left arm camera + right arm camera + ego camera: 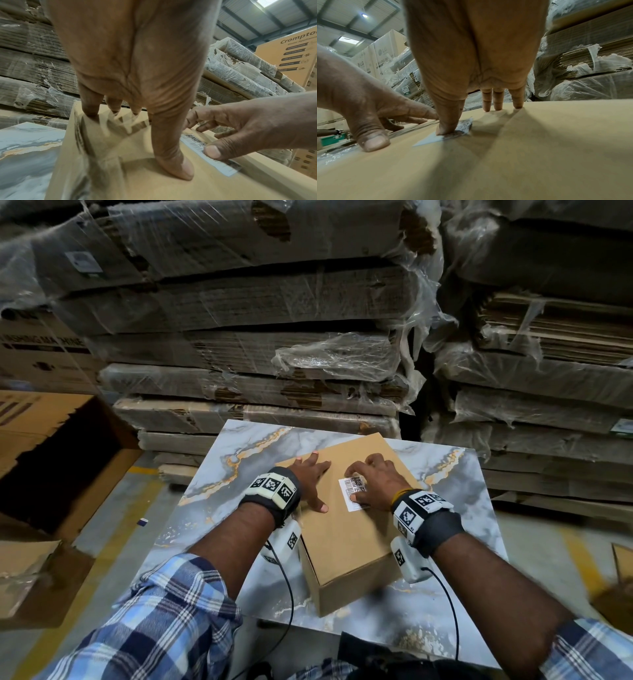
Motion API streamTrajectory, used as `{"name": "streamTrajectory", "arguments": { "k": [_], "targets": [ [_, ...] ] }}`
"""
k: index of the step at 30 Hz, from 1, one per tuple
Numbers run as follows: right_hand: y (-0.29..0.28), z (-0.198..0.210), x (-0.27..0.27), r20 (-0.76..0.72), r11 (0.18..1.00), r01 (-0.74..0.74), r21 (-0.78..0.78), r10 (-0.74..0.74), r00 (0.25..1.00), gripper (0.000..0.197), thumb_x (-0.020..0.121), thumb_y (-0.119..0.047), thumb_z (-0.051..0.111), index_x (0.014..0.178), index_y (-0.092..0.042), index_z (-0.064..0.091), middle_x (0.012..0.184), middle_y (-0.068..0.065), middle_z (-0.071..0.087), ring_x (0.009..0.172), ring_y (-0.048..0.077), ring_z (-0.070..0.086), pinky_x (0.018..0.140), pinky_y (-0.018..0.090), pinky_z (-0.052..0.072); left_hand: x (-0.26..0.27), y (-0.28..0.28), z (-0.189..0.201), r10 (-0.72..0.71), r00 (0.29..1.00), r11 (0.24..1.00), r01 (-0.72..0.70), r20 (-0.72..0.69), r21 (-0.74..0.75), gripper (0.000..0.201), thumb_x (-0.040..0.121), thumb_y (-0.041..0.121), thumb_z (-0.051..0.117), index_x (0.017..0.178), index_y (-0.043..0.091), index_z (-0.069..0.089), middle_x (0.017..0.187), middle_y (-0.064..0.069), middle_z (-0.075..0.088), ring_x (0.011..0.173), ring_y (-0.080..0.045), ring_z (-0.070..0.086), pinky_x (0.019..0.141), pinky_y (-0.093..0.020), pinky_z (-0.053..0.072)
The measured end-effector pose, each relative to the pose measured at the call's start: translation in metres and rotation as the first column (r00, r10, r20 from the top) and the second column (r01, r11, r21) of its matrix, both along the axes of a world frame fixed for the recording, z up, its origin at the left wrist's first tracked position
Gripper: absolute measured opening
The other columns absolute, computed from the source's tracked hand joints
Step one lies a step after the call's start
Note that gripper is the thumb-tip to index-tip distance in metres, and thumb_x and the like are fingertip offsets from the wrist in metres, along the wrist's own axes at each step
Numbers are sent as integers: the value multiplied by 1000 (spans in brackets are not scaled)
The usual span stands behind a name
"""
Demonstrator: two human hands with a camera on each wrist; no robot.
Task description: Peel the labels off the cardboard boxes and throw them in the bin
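Box [346, 529] of brown cardboard, closed, on a marble-patterned table [219, 474], white label [352, 491] stuck on its top face.
Left hand [310, 474] lies flat on the top, fingers spread and straight, just beside the label. Right hand [375, 479] arches over the label, thumb and curled fingertips pressing on it, nothing gripped. Shrink-wrapped stacks of flattened cardboard [239, 302] behind.

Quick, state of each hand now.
Left hand: open, flat on the brown cardboard box.
Right hand: open, fingertips on the white barcode label.
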State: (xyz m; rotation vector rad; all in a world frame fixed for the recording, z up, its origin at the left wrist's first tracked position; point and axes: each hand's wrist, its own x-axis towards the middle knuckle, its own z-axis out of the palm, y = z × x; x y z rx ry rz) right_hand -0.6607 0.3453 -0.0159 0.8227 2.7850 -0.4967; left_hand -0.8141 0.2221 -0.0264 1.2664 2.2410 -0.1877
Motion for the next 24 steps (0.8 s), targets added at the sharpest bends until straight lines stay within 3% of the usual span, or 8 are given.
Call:
{"name": "streamTrajectory", "arguments": {
  "k": [6, 9, 14, 18, 24],
  "targets": [
    [0, 1, 0, -4, 1000, 5, -3, -5, 1000, 40, 85, -35, 74, 121, -37, 56, 148, 7, 30, 132, 30, 34, 107, 45, 39, 0, 0, 1, 0, 1000, 1000, 0, 2, 1, 118, 73, 49, 82, 158, 33, 1, 166, 1, -13, 152, -35, -1, 115, -63, 23],
    [0, 1, 1, 8, 1000, -8, 4, 8, 1000, 50, 86, -37, 73, 131, -39, 51, 148, 8, 29, 133, 31, 34, 108, 47, 38, 0, 0, 0, 0, 1000, 1000, 0, 6, 4, 119, 73, 49, 83, 158, 33, 2, 166, 1, -13, 152, -35, -1, 115, -63, 23],
    [0, 1, 0, -3, 1000, 3, -4, -3, 1000, 44, 85, -35, 74, 125, -36, 54, 148, 7, 30, 132, 30, 34, 109, 45, 38, 1, -1, 2, 1, 1000, 1000, -1, 7, 6, 117, 73, 47, 83, 158, 33, 2, 166, 1, -13, 152, -35, 0, 116, -61, 23],
    [0, 1, 1, 10, 1000, -9, 5, 9, 1000, 53, 86, -37, 73, 133, -39, 50, 148, 8, 29, 132, 31, 34, 109, 47, 38, 1, 0, 2, 2, 1000, 1000, -2, 5, 4, 118, 73, 47, 83, 158, 33, 2, 166, 1, -13, 152, -35, 0, 116, -62, 23],
    [0, 0, 1, -1, 1000, -1, 0, 1, 1000, 45, 85, -35, 74, 126, -38, 54, 147, 7, 30, 131, 30, 35, 108, 45, 38, 3, 0, 4, 5, 1000, 1000, -5, 3, 6, 117, 73, 47, 83, 158, 33, 2, 166, 1, -13, 152, -34, 0, 116, -62, 23]
  ]
}}
